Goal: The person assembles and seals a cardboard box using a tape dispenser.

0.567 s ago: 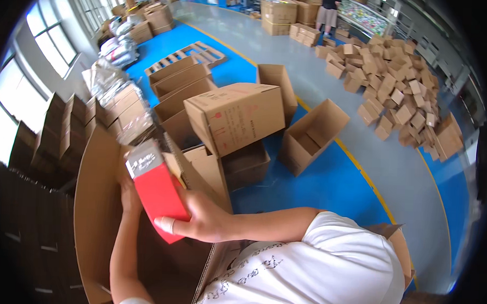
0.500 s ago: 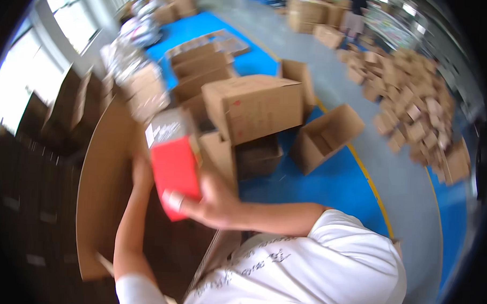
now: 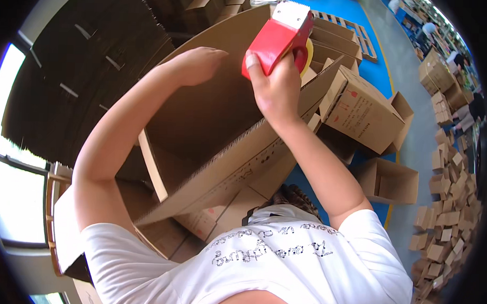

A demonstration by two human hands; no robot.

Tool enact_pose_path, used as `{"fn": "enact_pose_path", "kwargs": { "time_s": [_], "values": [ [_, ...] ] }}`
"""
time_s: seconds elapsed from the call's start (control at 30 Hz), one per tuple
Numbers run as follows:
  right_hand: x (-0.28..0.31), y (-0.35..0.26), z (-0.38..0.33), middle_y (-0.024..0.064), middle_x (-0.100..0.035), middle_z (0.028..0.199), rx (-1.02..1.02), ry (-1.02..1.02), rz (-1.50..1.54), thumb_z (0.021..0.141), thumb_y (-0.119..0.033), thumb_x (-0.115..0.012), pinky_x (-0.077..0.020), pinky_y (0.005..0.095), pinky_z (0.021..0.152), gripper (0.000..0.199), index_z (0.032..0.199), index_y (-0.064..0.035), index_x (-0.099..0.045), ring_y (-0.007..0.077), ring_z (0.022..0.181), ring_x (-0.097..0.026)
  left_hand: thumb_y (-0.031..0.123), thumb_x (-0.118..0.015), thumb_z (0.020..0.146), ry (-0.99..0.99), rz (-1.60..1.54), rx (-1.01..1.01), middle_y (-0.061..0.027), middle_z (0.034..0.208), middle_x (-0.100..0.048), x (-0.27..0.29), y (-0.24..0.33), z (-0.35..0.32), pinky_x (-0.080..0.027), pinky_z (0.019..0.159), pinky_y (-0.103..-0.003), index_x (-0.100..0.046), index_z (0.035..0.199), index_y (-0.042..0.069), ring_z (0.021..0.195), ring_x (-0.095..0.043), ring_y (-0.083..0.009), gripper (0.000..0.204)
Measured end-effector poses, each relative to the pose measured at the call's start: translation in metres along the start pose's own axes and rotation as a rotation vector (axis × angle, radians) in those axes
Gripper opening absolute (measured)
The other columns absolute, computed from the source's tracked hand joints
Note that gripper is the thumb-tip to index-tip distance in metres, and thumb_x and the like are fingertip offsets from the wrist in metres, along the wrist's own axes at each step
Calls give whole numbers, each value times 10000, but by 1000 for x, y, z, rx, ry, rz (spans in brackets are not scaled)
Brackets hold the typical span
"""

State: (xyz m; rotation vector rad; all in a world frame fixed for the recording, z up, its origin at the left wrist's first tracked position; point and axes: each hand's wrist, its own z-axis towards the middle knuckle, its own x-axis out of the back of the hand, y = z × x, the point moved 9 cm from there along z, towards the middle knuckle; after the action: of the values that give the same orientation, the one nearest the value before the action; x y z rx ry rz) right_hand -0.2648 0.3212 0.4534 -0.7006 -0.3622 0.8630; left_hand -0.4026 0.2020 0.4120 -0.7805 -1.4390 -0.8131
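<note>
My right hand (image 3: 280, 91) is wrapped round a red tape dispenser (image 3: 274, 43). Its white metal plate with a toothed edge points up and away from me, and a yellowish tape roll shows at its right side. Below both arms stands a large open cardboard box (image 3: 221, 170), its flaps raised. My left hand (image 3: 201, 65) hovers over the box's opening, in front of the tall far flap (image 3: 239, 31). Its fingers are loosely bent toward the dispenser, and nothing shows in them. Whether the fingertips touch the flap cannot be made out.
Stacked flat cardboard (image 3: 69, 81) rises on the left beside windows. To the right lie a printed carton (image 3: 363, 110) and an open box (image 3: 390, 181) on blue flooring. Beyond the grey aisle is a heap of small boxes (image 3: 444, 228); other people are at the far right.
My view has turned, so the scene sits differently. The right hand still grips the tape dispenser, now with its toothed end up. The left hand shows higher over the box.
</note>
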Motion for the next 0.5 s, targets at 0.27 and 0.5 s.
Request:
{"fn": "enact_pose_path", "kwargs": {
  "time_s": [0.27,0.5],
  "values": [
    [-28,31,11,192,-668,808,-120,-238,-178,855,-336,-647,-504,416,721,407,928,58,-574,350,758,-655,235,-396,942,556,-316,298,-160,1318,-458,3,7,-252,-258,1082,-406,-467,1301,55,1282,-376,-292,408],
    [-28,7,3,202,-667,847,-43,-251,-174,871,-320,-641,-514,420,717,392,963,52,-554,356,774,-659,373,-435,934,68,7,400,-175,1524,-181,-156,24,-217,-125,1139,-508,-295,1440,93,1421,-128,-354,595]
  ]
}}
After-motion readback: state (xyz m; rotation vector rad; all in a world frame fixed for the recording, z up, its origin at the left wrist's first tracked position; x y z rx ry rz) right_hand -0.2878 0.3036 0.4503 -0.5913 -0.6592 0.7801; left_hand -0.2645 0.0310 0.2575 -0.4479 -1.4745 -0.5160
